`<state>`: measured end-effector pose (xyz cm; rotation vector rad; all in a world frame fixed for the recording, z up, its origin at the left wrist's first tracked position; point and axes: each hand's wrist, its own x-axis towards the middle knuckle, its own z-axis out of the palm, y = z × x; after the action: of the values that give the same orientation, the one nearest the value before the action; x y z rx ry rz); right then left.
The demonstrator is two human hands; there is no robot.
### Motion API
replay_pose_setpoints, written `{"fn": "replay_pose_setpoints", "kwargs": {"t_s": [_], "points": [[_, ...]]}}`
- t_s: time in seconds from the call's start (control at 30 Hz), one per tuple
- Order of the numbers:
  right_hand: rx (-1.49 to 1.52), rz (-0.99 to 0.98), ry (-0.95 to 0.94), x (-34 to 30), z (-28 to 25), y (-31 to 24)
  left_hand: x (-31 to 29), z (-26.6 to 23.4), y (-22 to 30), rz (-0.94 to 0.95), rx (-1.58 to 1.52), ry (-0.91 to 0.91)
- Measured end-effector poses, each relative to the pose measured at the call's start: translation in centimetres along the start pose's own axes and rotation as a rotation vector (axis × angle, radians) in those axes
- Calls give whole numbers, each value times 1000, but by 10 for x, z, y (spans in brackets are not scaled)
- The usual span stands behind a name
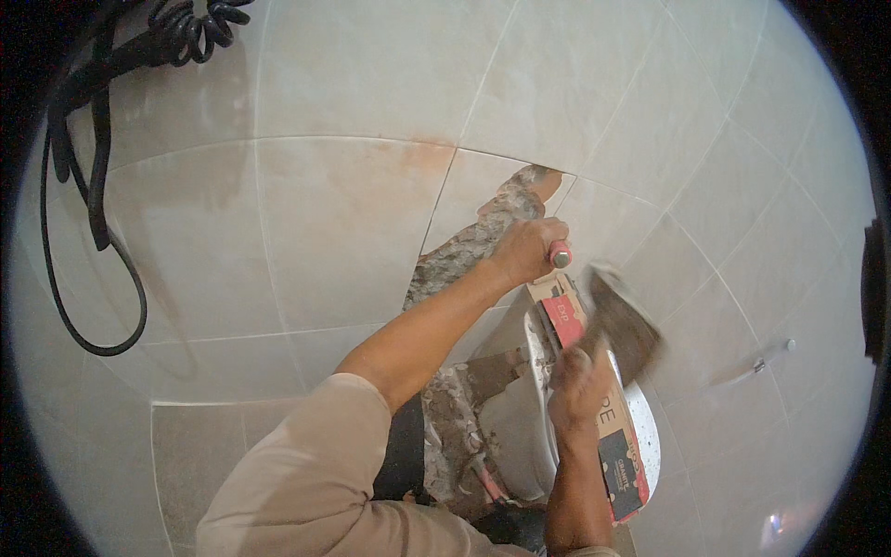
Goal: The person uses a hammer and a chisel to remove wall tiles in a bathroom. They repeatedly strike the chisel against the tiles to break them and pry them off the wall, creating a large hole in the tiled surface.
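Note:
My left hand is wrapped round the red grip of a chisel, whose round metal end faces me. Its blade is hidden behind the hand, against the broken strip of wall where tile is chipped away to rough grey and reddish material. Lower and to the right, my right hand grips the handle of a hammer. The broad hammer head, smeared by motion, is just right of the chisel's end and apart from it.
A printed cardboard box lies on a white rounded fixture, perhaps a toilet. Rubble and a red-handled tool lie below. A black coiled cable hangs at upper left. A small metal fitting projects from the right wall.

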<state>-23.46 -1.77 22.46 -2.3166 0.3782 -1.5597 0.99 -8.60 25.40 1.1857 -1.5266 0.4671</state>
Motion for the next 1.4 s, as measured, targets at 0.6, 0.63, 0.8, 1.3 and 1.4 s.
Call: {"fn": "replay_pose_setpoints", "kwargs": {"t_s": [0.6,0.63,0.8,1.3,1.4], "points": [[-308,-296,45,-6,-7,44,9,-3,10,14,-77,22],[-263,-111,12,0,4,48,5,-3,10,4,-114,7],[146,336,8,5,-8,-13,6,-13,-6,35,-15,8],[407,195,-59,-6,-11,-12,5,-3,1,23,-96,-1],[-58,150,-93,0,15,12,2,-4,2,23,-100,-17]]}}
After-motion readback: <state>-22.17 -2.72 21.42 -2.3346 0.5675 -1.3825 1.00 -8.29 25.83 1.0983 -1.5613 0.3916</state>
